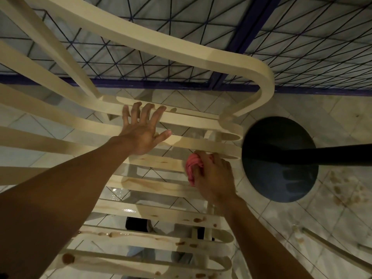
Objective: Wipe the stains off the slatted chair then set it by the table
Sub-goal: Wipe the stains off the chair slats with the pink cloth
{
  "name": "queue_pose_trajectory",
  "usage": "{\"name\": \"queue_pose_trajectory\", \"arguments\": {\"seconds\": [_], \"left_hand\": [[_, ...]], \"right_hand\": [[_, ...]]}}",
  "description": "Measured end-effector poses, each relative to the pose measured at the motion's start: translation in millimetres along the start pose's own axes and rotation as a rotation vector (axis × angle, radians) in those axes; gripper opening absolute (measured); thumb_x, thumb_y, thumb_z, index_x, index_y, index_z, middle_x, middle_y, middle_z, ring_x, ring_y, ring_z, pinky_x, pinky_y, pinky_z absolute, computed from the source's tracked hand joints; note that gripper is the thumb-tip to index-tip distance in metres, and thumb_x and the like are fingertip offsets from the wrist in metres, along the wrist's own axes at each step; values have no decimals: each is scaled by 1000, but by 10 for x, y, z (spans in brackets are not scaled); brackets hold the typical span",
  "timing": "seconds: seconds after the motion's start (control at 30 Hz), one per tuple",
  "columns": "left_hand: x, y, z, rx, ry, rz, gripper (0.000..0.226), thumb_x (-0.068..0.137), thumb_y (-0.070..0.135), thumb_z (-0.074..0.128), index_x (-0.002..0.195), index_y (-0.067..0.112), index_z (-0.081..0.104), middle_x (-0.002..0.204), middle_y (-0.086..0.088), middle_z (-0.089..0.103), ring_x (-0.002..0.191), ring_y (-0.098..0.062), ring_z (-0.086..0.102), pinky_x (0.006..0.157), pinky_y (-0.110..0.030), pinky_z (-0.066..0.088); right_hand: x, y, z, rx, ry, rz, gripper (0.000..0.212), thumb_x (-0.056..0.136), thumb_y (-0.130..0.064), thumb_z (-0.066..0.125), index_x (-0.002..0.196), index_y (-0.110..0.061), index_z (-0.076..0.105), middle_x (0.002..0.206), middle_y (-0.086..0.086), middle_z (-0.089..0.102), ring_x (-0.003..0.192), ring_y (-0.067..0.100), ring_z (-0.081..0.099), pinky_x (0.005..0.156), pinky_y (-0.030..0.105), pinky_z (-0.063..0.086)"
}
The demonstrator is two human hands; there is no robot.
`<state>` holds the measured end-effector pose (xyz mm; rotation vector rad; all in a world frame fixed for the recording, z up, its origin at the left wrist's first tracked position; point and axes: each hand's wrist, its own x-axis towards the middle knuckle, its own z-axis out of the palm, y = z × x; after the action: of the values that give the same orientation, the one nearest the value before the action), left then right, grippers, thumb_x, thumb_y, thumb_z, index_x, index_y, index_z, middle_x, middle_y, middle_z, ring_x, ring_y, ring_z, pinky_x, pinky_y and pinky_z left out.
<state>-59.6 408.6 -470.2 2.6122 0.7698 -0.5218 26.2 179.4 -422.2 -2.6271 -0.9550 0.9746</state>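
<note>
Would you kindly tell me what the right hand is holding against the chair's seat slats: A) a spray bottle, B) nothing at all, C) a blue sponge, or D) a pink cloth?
D: the right hand grips a bunched pink cloth against a slat of the slatted chair.

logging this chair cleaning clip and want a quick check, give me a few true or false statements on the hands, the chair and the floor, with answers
1. The right hand grips a pink cloth against a seat slat. True.
2. The left hand is curled round the armrest. False: its fingers are spread and it rests on the slats of the slatted chair.
3. Brown stains lie on the slats nearest the camera. True.
4. The tiled floor right of the chair is spotless. False: brown spots mark it.
5. A dark round base stands on the floor to the chair's right. True.
</note>
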Motion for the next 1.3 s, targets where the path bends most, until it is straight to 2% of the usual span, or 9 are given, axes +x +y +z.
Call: {"name": "queue_pose_trajectory", "arguments": {"seconds": [0.1,0.23,0.4,0.53,0.7,0.83,0.97,1.1,1.3], "left_hand": [[0,10,-5,-3,-5,-3,79,88,77,17,153,42,-11,161,-1,-3,148,-35,-15,115,-60,-16],[-4,14,-12,2,2,-10,78,89,76,18,154,41,-10,162,-2,-3,148,-34,-15,115,-60,-17],[-2,-3,-14,-5,3,-7,78,90,76,19,154,42,-9,162,-1,-2,148,-33,-15,115,-60,-16],[-7,8,-2,-15,4,-2,77,90,76,21,154,42,-8,162,-1,-2,149,-32,-14,115,-59,-17],[-56,-102,-45,-107,41,69,72,96,66,26,156,39,-2,165,2,-1,151,-25,-10,118,-52,-14],[-145,-477,-168,-134,118,76,72,97,63,33,156,38,1,166,-2,-4,152,-24,-6,121,-48,-9],[-165,-1003,-272,38,50,14,90,82,82,9,157,33,-2,166,-6,-3,152,-26,-9,118,-45,-13],[-126,-1037,-214,123,-25,67,89,79,83,-5,154,37,-17,165,-10,-12,151,-25,-17,116,-44,-21],[-148,-979,-222,155,-57,30,84,81,77,-3,152,35,-25,162,-11,-24,148,-23,-26,117,-46,-22]], "right_hand": [[100,-303,151,-46,-32,-32,41,100,-49,34,139,-37,40,133,7,51,122,29,49,111,45,32],[130,-606,317,-52,3,-71,42,101,-39,41,142,-31,42,132,12,52,121,34,48,109,46,29],[81,-495,336,-31,67,-120,43,95,-44,47,137,-35,47,130,7,55,117,32,52,109,47,31],[108,-188,198,-44,23,-80,45,94,-52,45,138,-43,43,133,0,55,123,25,50,114,48,26],[108,-120,140,-10,13,-51,42,97,-49,47,138,-43,43,133,-1,54,125,22,49,117,50,23],[101,-181,158,24,10,-47,40,96,-50,44,135,-42,43,129,-1,56,122,22,51,114,51,28],[134,-387,160,51,-27,-75,38,98,-44,47,136,-41,44,127,0,58,117,22,53,109,45,36],[235,-743,248,-10,-96,-105,44,98,-44,47,141,-35,43,127,7,57,113,28,56,103,42,43],[271,-1146,533,-63,-84,-146,46,100,-42,47,143,-29,40,131,14,52,116,35,53,105,45,38]]}}
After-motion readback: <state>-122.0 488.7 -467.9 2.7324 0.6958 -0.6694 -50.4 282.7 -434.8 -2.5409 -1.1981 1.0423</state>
